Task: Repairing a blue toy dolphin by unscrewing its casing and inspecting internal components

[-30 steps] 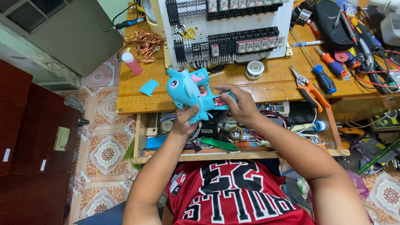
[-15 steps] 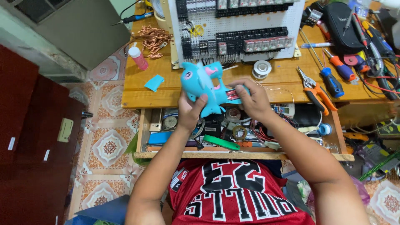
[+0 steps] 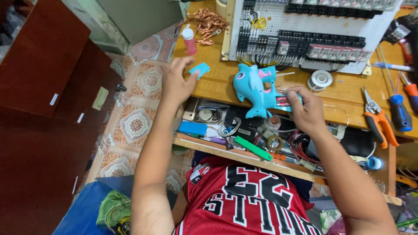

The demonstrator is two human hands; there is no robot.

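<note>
The wooden bench (image 3: 344, 93) is crowded, and the open drawer (image 3: 244, 150) below its edge is full of loose parts. I hold the blue dolphin toy (image 3: 254, 89) by its tail end in my right hand (image 3: 307, 109) alone, fingers closed round it, its body out over the bench edge and the drawer. With one hand gripping so far back, I judge the toy could tip or twist loose and drop among the drawer's clutter. Thin wires seem to run from the tail end under my fingers; a slip might pull them.

My left hand (image 3: 176, 82) is open, holding nothing, its fingertips at the small blue piece (image 3: 199, 69) on the bench near the pink bottle (image 3: 189, 41). A careless reach could knock that bottle over.

Half a second ago both my hands were on the toy, in front of my chest. Now my left hand has let go and gone out to the left, and the toy sits further right.
</note>
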